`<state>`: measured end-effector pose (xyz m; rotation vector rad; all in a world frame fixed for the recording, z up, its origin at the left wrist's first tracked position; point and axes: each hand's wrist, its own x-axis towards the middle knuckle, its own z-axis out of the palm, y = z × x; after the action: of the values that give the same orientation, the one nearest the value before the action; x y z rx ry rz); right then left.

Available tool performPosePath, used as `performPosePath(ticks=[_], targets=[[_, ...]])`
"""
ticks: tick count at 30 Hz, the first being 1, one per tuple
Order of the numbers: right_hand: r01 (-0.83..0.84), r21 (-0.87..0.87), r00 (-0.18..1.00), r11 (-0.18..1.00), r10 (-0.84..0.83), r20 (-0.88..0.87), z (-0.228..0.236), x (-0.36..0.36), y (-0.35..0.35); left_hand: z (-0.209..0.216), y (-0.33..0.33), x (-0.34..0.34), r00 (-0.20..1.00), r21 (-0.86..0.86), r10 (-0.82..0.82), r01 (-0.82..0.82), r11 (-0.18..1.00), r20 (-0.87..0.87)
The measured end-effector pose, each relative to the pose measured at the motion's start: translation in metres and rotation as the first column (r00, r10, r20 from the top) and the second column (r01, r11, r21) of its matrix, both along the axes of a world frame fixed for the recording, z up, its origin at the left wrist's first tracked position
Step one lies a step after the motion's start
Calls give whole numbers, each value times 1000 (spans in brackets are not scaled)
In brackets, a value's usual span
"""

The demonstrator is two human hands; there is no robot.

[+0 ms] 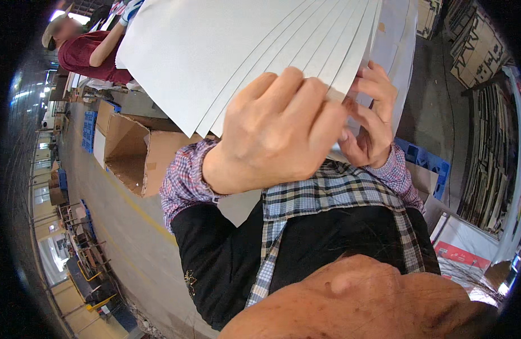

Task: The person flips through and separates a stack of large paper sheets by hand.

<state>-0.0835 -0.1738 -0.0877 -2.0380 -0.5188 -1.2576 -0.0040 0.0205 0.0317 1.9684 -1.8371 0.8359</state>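
Note:
A stack of large white cardboard sheets [215,48] spreads out in front of me, its near edges fanned into several steps. My left hand [277,127] is closed over these fanned edges, knuckles up, with its fingertips hidden behind the hand. On the right, my right hand [373,116] curls its fingers around the sheets' near right corner, the thumb beneath. Both hands are close together at that corner. A co-worker's gloved hand [132,10] touches the far left edge of the sheets.
A co-worker in a dark red shirt [82,56] stands at the far left. Below the sheets' left corner is an opened brown carton [128,150]. Blue pallets [89,131] stand left and right. Stacked flat boards [486,164] line the right side.

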Motion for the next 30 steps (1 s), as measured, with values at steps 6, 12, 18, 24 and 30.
performPosePath(ticks=[6, 12, 18, 24, 30], targets=[[63, -77, 998, 995, -62, 14, 3, 4, 3, -9, -17, -1, 1000, 22, 14, -13, 1000, -9], [95, -108, 995, 990, -94, 12, 7, 2, 3, -12, -10, 2, 1000, -17, -24, 24, 1000, -14], [72, -112, 997, 991, -69, 31, 9, 4, 2, -11, 6, 2, 1000, 33, 2, -3, 999, 5], [-33, 78, 998, 996, 38, -59, 7, -2, -5, -1, 13, -3, 993, 181, 50, -30, 983, -111], [-19, 227, 1000, 974, 21, -7, 5, -2, 2, -8, 10, 6, 1000, 58, -14, 15, 998, -23]])
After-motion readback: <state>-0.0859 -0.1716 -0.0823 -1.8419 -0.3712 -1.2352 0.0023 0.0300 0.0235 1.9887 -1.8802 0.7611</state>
